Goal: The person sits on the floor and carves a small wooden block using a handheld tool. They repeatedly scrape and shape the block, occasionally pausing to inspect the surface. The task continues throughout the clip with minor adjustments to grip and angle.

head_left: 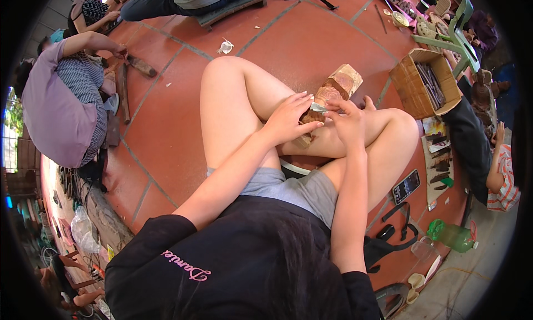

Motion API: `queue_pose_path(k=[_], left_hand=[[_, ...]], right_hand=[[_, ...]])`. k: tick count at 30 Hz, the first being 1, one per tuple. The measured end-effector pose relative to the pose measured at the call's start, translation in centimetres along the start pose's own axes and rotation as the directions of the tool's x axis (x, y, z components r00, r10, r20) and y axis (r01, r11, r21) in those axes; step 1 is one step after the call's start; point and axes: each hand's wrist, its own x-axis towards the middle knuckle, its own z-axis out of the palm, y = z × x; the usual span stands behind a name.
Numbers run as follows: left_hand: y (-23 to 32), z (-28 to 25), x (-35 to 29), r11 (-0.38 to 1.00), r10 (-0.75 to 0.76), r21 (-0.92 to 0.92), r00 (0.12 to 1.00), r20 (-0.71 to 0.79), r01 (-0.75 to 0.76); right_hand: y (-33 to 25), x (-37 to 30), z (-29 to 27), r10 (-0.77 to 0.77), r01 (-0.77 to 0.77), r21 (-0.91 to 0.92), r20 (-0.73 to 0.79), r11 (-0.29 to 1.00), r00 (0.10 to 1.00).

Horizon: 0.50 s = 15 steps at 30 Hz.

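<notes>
Wood block (336, 87) carving getting rubbed down while propped on crossed legs.

It rests tilted on the shin, carved side up, over the red tiled floor (166, 125). Left hand (288, 120) lies on the lower end with fingers spread flat, steadying it. Right hand (347, 123) has fingertips pinched on a small pale scrap (318, 107), maybe sandpaper, pressed on the carving. Looks like the smoothing stage to me. Next stroke probably wants light pressure and a firm brace so the block doesn't roll. Cardboard box (413, 84) of tools sits nearby on the right.
</notes>
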Motion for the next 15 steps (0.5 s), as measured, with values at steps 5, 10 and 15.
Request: queue_pose_path(k=[5,10,15], left_hand=[[0.01,0.05,0.03,1.000,0.006,0.011,1.000,-0.007,-0.006],[-0.16,0.10,0.02,1.000,0.012,0.013,1.000,0.003,-0.012],[-0.13,0.12,-0.02,1.000,0.000,0.017,1.000,0.009,0.000]], right_hand=[[-0.22,0.10,-0.23,-0.083,0.062,-0.150,-0.137,0.987,0.987],[-0.38,0.16,-0.38,-0.043,0.039,-0.060,-0.064,0.997,0.997],[-0.31,0.36,-0.34,0.054,-0.058,-0.044,-0.076,0.997,0.996]])
